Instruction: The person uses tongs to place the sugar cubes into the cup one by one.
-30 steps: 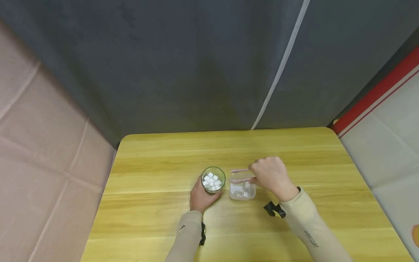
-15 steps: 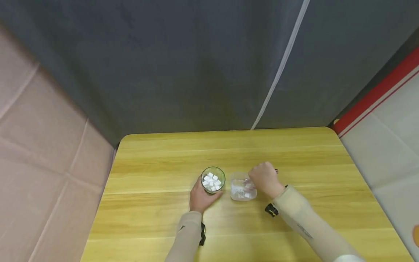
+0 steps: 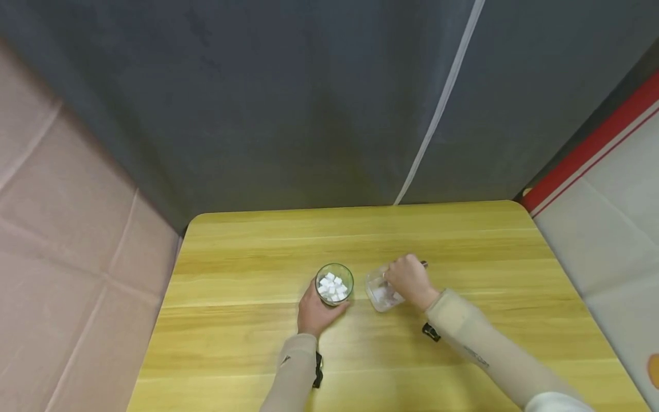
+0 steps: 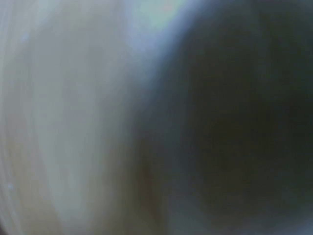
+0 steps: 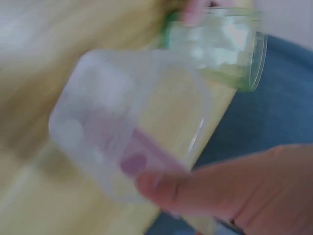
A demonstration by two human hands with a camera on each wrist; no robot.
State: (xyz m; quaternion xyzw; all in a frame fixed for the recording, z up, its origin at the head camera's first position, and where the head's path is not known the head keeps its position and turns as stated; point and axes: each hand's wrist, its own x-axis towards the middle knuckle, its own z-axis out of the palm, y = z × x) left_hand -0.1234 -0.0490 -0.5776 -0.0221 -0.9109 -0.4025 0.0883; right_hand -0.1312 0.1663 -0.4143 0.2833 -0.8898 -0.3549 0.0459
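Observation:
My left hand (image 3: 314, 312) grips a greenish drinking glass (image 3: 337, 270) that holds several white sugar cubes (image 3: 332, 287). Just to its right is a small clear plastic container (image 3: 372, 279) with a few white cubes low inside; it sits turned at an angle. My right hand (image 3: 410, 280) is over the container's right side, holding pink tongs (image 5: 159, 156), the thumb pressed on one arm. The tongs reach down into the container, and whether they pinch a cube is too blurred to tell. In the left wrist view everything is dark and blurred.
A yellow wood-grain table (image 3: 247, 252) lies under everything. Behind its far edge hangs a dark grey curtain (image 3: 288, 114). Pinkish padding (image 3: 77, 246) borders the left, and a white panel with a red band (image 3: 597, 143) borders the right.
My right hand has lowered the tongs from above the container into it and shifted slightly left. The container has turned a little. My left hand and the glass have stayed in place.

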